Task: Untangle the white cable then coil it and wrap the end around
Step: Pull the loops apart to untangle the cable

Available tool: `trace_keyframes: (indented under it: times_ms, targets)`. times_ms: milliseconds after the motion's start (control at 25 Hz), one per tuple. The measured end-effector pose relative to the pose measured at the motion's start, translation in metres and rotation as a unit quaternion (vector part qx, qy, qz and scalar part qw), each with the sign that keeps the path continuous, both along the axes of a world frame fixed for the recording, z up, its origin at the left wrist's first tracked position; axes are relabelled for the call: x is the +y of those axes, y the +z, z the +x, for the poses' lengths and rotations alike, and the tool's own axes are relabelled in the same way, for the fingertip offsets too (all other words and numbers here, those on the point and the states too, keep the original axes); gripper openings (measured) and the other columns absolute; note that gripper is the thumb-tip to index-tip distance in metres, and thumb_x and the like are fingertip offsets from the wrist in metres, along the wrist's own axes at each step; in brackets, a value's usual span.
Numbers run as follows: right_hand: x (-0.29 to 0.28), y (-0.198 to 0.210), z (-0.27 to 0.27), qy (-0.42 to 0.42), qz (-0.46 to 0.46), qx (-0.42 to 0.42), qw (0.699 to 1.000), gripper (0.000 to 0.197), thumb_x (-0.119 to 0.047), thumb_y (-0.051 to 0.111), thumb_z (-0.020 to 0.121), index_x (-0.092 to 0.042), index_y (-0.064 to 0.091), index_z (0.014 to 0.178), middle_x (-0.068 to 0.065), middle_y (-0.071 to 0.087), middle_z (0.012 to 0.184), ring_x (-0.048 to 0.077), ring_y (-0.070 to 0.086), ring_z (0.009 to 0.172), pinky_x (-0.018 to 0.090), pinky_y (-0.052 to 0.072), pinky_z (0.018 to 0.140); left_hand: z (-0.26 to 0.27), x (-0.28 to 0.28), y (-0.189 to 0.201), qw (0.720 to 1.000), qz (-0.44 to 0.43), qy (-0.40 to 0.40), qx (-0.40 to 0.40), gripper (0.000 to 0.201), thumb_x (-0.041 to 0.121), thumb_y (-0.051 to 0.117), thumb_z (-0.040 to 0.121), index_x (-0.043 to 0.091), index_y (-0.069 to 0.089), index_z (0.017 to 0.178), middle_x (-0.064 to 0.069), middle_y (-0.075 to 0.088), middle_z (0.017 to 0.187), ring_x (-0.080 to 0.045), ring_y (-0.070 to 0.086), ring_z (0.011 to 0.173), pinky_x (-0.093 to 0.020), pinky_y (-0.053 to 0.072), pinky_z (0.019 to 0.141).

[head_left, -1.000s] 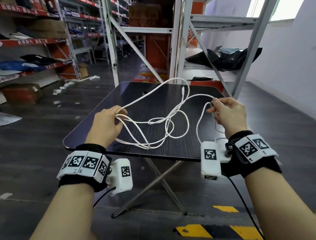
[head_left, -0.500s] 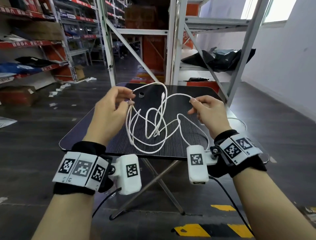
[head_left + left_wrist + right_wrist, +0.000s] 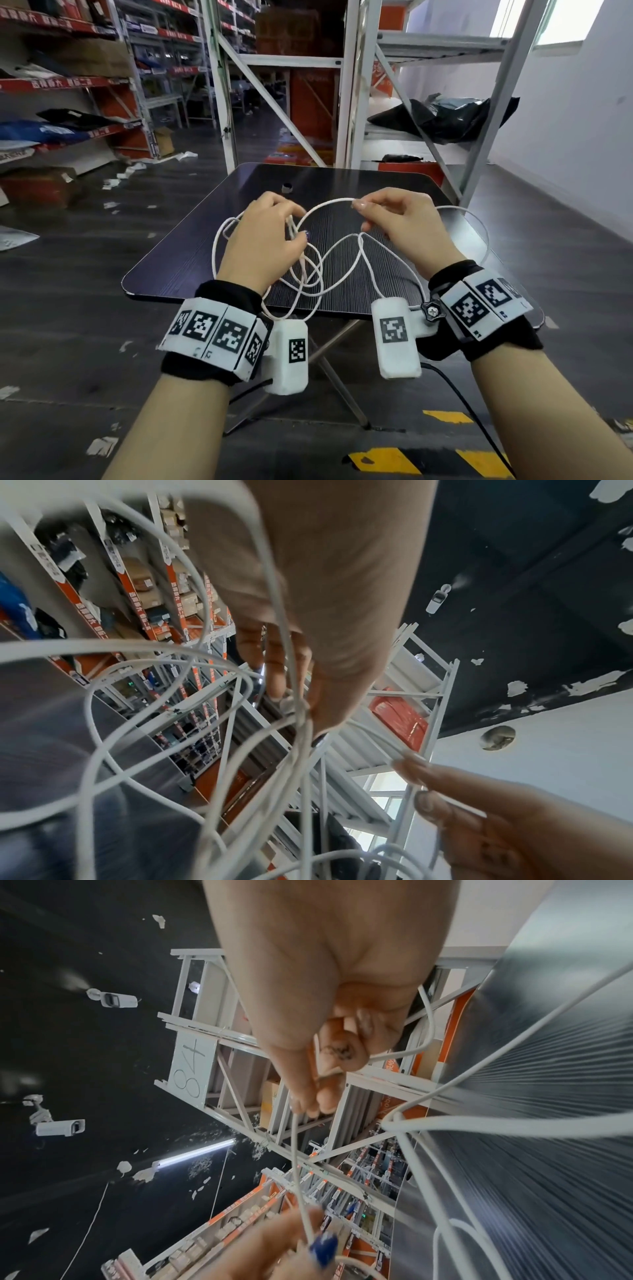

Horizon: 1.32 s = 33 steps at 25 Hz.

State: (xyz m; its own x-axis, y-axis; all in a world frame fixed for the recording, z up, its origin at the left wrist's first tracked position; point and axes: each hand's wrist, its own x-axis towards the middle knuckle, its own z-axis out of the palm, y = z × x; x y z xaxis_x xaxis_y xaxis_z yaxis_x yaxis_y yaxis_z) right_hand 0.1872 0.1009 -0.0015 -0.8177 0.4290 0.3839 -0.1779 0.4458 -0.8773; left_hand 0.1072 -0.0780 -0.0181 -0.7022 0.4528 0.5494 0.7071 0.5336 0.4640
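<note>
The white cable (image 3: pixel 334 200) hangs in tangled loops above the dark table (image 3: pixel 342 178), held up between both hands. My left hand (image 3: pixel 294 226) pinches several strands bunched together; in the left wrist view the thumb and fingers close on that bundle (image 3: pixel 301 712). My right hand (image 3: pixel 359 212) pinches a single strand between thumb and forefinger, clear in the right wrist view (image 3: pixel 303 1110). A short arc of cable joins the two hands. More loops droop below the left wrist, and one strand (image 3: pixel 479 222) trails off past the table's right side.
A small dark ring (image 3: pixel 287 187) lies near the table's far edge. Metal racks (image 3: pixel 346 102) stand right behind the table, with a black bag (image 3: pixel 442 120) on a shelf. Shelving lines the left wall. Open floor surrounds the table.
The hands have drawn close together over the table's middle. The left hand has gathered more strands, and the wide loops have pulled into a tighter bunch.
</note>
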Motion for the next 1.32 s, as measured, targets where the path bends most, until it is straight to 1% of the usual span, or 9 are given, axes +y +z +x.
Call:
trace_keyframes:
  times_ms: [120, 200, 280, 400, 680, 960, 1080, 1200, 1320]
  targets:
    - [0.011, -0.001, 0.0, -0.033, -0.012, 0.022, 0.999, 0.009, -0.028, 0.067, 0.085, -0.021, 0.07, 0.08, -0.002, 0.063, 0.06, 0.001, 0.051, 0.051, 0.018, 0.039, 0.058, -0.005, -0.008, -0.002, 0.999, -0.005, 0.022, -0.023, 0.021, 0.031, 0.063, 0.085, 0.017, 0.067, 0.101, 0.006, 0.046, 0.099, -0.011, 0.05, 0.085, -0.026, 0.04, 0.078]
    - [0.02, 0.0, 0.002, -0.062, -0.04, 0.046, 0.996, 0.009, -0.026, 0.067, 0.086, -0.022, 0.069, 0.078, -0.003, 0.062, 0.058, 0.001, 0.051, 0.05, 0.021, 0.039, 0.06, -0.009, -0.014, -0.003, 0.999, -0.001, 0.018, -0.037, 0.021, 0.034, 0.062, 0.085, 0.017, 0.07, 0.094, 0.003, 0.047, 0.099, -0.013, 0.051, 0.085, -0.029, 0.043, 0.083]
    - [0.029, 0.002, 0.005, -0.083, -0.076, 0.061, 0.992, 0.009, -0.023, 0.065, 0.088, -0.019, 0.068, 0.08, -0.005, 0.06, 0.056, 0.0, 0.046, 0.044, 0.019, 0.038, 0.053, -0.012, -0.019, -0.003, 0.999, 0.013, 0.007, -0.046, 0.021, 0.034, 0.062, 0.086, 0.016, 0.071, 0.093, 0.001, 0.048, 0.099, -0.015, 0.054, 0.087, -0.029, 0.045, 0.086]
    - [0.038, -0.001, 0.008, -0.104, -0.113, 0.057, 0.987, 0.01, -0.022, 0.063, 0.089, -0.015, 0.067, 0.083, -0.004, 0.059, 0.057, 0.001, 0.039, 0.038, 0.015, 0.031, 0.042, -0.016, -0.024, -0.003, 0.999, 0.027, 0.007, -0.041, 0.02, 0.033, 0.064, 0.084, 0.014, 0.069, 0.089, 0.001, 0.047, 0.098, -0.012, 0.052, 0.081, -0.016, 0.04, 0.077]
    - [0.052, -0.003, 0.011, -0.177, -0.196, 0.072, 0.962, 0.014, -0.015, 0.059, 0.09, -0.013, 0.061, 0.076, -0.001, 0.06, 0.055, 0.003, 0.036, 0.032, 0.013, 0.029, 0.036, -0.031, -0.036, -0.007, 0.994, 0.045, 0.096, 0.014, 0.027, 0.038, 0.054, 0.09, 0.013, 0.063, 0.087, 0.002, 0.046, 0.091, -0.023, 0.046, 0.09, -0.028, 0.032, 0.081]
    - [0.075, -0.009, 0.019, -0.213, -0.3, 0.087, 0.926, 0.018, -0.008, 0.051, 0.094, -0.01, 0.052, 0.076, 0.002, 0.062, 0.052, 0.004, 0.034, 0.027, 0.013, 0.027, 0.031, -0.029, -0.044, -0.008, 0.975, 0.094, 0.197, -0.033, 0.032, 0.041, 0.046, 0.094, 0.011, 0.056, 0.085, -0.006, 0.058, 0.082, -0.03, 0.05, 0.079, -0.034, 0.032, 0.068]
    - [0.082, -0.013, 0.022, -0.229, -0.344, 0.098, 0.906, 0.021, -0.006, 0.049, 0.094, -0.01, 0.049, 0.074, -0.001, 0.061, 0.043, 0.004, 0.035, 0.026, 0.012, 0.028, 0.032, -0.029, -0.043, -0.008, 0.968, 0.105, 0.222, -0.042, 0.037, 0.039, 0.043, 0.096, 0.006, 0.058, 0.092, -0.019, 0.065, 0.092, -0.041, 0.055, 0.092, -0.039, 0.033, 0.073]
    - [0.09, -0.018, 0.024, -0.245, -0.373, 0.116, 0.888, 0.021, -0.003, 0.045, 0.094, -0.01, 0.047, 0.074, 0.0, 0.06, 0.041, 0.005, 0.035, 0.025, 0.012, 0.027, 0.032, -0.033, -0.047, -0.008, 0.958, 0.133, 0.248, -0.057, 0.037, 0.034, 0.041, 0.098, 0.002, 0.059, 0.1, -0.024, 0.064, 0.103, -0.044, 0.054, 0.1, -0.043, 0.035, 0.08]
    - [0.097, -0.018, 0.029, -0.27, -0.406, 0.118, 0.865, 0.023, -0.005, 0.04, 0.096, -0.011, 0.044, 0.074, 0.008, 0.06, 0.057, 0.004, 0.035, 0.024, 0.012, 0.026, 0.03, -0.036, -0.055, -0.008, 0.942, 0.17, 0.279, -0.078, 0.039, 0.033, 0.039, 0.099, -0.001, 0.059, 0.104, -0.029, 0.062, 0.108, -0.046, 0.052, 0.105, -0.045, 0.036, 0.085]
